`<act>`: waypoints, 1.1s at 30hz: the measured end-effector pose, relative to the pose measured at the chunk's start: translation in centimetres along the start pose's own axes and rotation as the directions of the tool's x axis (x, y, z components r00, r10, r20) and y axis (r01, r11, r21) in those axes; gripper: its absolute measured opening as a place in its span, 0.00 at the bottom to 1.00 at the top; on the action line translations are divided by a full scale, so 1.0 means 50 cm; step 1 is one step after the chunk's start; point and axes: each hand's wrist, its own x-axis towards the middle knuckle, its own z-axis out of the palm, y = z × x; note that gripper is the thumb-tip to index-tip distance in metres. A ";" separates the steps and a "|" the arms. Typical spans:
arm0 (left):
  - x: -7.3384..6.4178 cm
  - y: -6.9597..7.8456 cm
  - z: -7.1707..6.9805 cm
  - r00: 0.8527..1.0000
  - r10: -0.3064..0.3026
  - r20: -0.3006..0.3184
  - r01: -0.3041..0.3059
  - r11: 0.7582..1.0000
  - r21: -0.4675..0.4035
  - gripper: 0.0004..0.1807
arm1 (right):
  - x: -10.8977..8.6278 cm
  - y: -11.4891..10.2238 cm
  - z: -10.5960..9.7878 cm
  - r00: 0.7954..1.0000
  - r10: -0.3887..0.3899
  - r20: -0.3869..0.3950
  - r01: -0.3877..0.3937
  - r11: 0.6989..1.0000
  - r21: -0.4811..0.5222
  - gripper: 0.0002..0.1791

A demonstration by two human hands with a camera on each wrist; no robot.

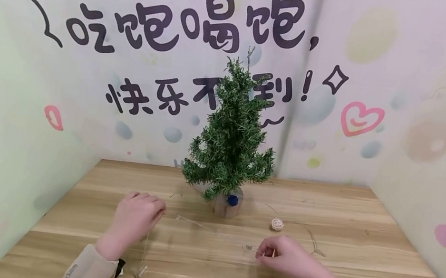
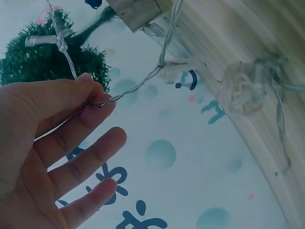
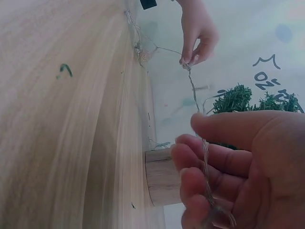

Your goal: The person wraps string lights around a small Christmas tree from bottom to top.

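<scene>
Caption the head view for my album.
Left hand and right hand hold a thin wire between them before a small green tree on a wooden table.

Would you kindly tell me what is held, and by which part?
The left hand pinches the wire partway along; the right hand holds another stretch.

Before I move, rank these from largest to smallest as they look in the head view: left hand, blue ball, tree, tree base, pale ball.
1. Tree
2. Left hand
3. Tree base

Pale ball and blue ball look alike; unranked, below these.
</scene>
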 end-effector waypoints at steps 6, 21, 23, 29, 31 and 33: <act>-0.010 -0.031 0.004 0.989 -0.083 0.126 0.077 0.996 0.051 0.08 | -0.006 0.000 -0.014 0.999 0.034 0.001 -0.034 0.999 0.042 0.06; -0.047 -0.097 0.018 0.827 -0.234 0.511 0.255 0.967 0.031 0.08 | 0.036 -0.047 -0.063 0.999 -0.029 -0.020 0.027 0.993 -0.115 0.05; -0.051 -0.096 0.022 0.815 -0.234 0.530 0.264 0.964 0.019 0.07 | 0.046 -0.058 -0.060 0.999 -0.041 0.000 0.041 0.992 -0.121 0.05; -0.024 -0.056 -0.004 0.854 -0.171 0.491 0.252 0.962 -0.105 0.11 | 0.067 -0.088 -0.060 0.997 -0.080 0.000 0.080 0.991 -0.111 0.05; 0.000 -0.025 -0.021 0.881 -0.093 0.463 0.230 0.941 -0.249 0.12 | 0.074 -0.100 -0.061 0.996 -0.086 -0.003 0.085 0.992 -0.097 0.05; 0.027 0.010 -0.038 0.901 0.010 0.433 0.194 0.885 -0.423 0.13 | 0.084 -0.112 -0.062 0.996 -0.091 -0.009 0.090 0.992 -0.092 0.05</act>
